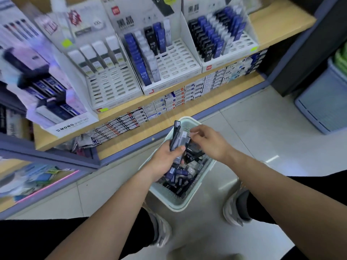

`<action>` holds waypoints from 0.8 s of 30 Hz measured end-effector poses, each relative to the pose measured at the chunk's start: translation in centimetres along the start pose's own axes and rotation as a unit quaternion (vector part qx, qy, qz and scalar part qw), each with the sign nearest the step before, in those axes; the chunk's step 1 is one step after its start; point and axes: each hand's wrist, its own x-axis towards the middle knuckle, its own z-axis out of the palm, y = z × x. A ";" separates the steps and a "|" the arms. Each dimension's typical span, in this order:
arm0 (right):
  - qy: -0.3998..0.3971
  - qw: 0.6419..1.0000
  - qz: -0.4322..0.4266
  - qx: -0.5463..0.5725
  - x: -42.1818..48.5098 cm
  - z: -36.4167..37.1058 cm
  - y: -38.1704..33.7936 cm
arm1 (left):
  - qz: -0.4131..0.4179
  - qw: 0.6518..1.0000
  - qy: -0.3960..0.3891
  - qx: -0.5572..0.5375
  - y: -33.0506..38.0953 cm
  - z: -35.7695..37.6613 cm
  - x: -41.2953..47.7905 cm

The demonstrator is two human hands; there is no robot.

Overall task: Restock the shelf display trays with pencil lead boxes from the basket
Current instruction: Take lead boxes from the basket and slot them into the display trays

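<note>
A fan of boxes [178, 141] stands upright just above the basket [173, 206], clamped in the left grip [165, 159]. The thumb lies across their front and the fingers curl behind, so it is closed on several at once. Many more lie loose inside the basket, directly under both hands. The right grip [209, 142] hangs over the basket's far right side, fingers curled toward the top of a pale box in the fan. Blur hides whether that pinch has closed, so I cannot tell if it holds anything.

The basket sits on the floor [262, 124], just in front of the shelf [277, 25]. Beyond the basket, up on that shelf, stand the trays [174, 61]; the one straight beyond it shows many bare slots.

The fan looks held by its lower ends only, so tugging one box free could loosen its neighbours. Most would probably fall back into the basket, but one flicked sideways could skid across the floor. Dark and pale boxes are mixed in the fan, so one might end up in the wrong column.

Both forearms reach forward and down, converging over the basket. The left wrist is turned thumb-up, the right bent palm-down.
</note>
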 end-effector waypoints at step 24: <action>-0.171 0.978 -0.079 0.095 -5.4 1.3 -1.6 | 0.037 0.957 0.069 -0.280 7.4 -1.1 -4.9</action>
